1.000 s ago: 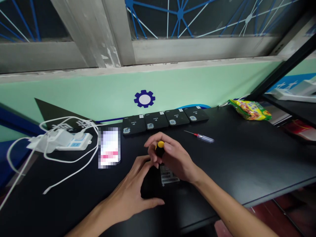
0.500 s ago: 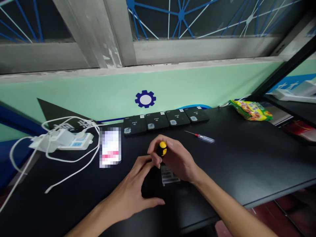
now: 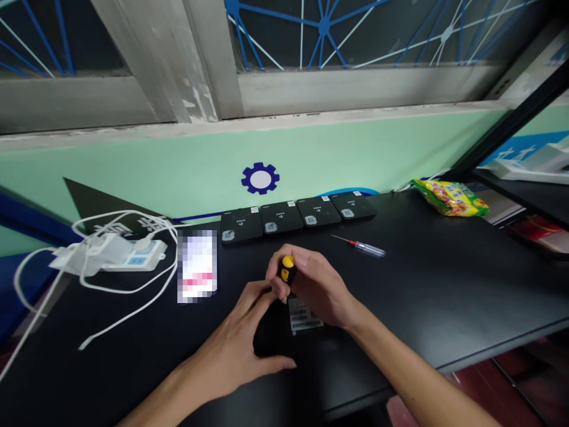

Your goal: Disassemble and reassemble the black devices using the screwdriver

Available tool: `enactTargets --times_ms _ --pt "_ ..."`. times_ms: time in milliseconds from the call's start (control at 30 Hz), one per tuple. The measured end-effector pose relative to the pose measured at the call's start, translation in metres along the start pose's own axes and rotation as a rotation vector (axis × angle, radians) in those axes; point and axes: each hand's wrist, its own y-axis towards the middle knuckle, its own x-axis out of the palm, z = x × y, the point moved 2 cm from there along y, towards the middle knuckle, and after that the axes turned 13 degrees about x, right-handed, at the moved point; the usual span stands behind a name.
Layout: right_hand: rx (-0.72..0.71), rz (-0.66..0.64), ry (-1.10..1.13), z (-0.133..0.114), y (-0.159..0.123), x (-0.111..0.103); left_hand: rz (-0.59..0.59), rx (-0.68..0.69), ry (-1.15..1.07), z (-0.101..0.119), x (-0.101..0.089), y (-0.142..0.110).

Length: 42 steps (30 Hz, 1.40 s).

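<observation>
My right hand is closed round a screwdriver with a yellow and black handle, held upright over a flat black device lying on the black table. A white label shows on the device just below that hand. My left hand rests on the device's left side, thumb stretched along its near edge and fingers curved against it.
Several identical black devices lie in a row at the wall. A small red-handled screwdriver lies to the right of them. A phone, a white power strip with cables, and a snack packet are also on the table.
The screwdriver handle has shifted slightly within my right hand's fingers. Both hands stay in the same place over the device.
</observation>
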Motion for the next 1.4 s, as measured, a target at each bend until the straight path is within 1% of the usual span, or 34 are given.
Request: enactTargets --times_ms 133,233,333,500,767,867,967,1067,1167,1300,1400 --pt "0.008 -0.010 0.022 0.0009 0.0006 0.0004 0.000 0.001 0.011 -0.0030 0.0018 0.0002" --pt "0.011 -0.027 0.047 0.0002 0.0000 0.0017 -0.024 -0.002 0.012 -0.0006 0.0008 0.0024" --pt "0.015 -0.040 0.037 -0.0009 -0.0009 0.0024 -0.019 0.001 0.018 0.0023 -0.0011 0.0029" --pt "0.030 0.006 -0.006 0.0012 -0.0004 -0.0001 0.018 0.016 0.032 0.0006 -0.0001 -0.0005" --pt "0.010 -0.007 0.043 0.0008 0.0004 0.0019 -0.031 0.005 0.026 0.0003 0.0003 0.0004" --pt "-0.005 -0.025 0.037 -0.0006 0.0002 0.0018 -0.014 0.008 0.024 0.0013 -0.0007 0.0003" --pt "-0.003 -0.015 0.018 -0.0008 -0.0002 0.0008 0.003 0.006 0.018 0.0016 -0.0002 0.0000" --pt "0.013 0.008 0.024 0.0001 -0.0008 0.0004 -0.027 -0.006 0.022 0.0022 0.0005 0.0007" --pt "0.018 0.005 0.053 0.0002 -0.0011 0.0012 -0.047 -0.010 0.025 0.0036 -0.0005 0.0020" --pt "-0.013 -0.032 0.043 -0.0016 -0.0006 0.0025 -0.053 -0.017 0.027 0.0048 -0.0021 0.0024" --pt "-0.028 -0.028 0.027 -0.0021 -0.0004 0.0018 -0.039 -0.020 0.044 0.0040 -0.0017 0.0010"
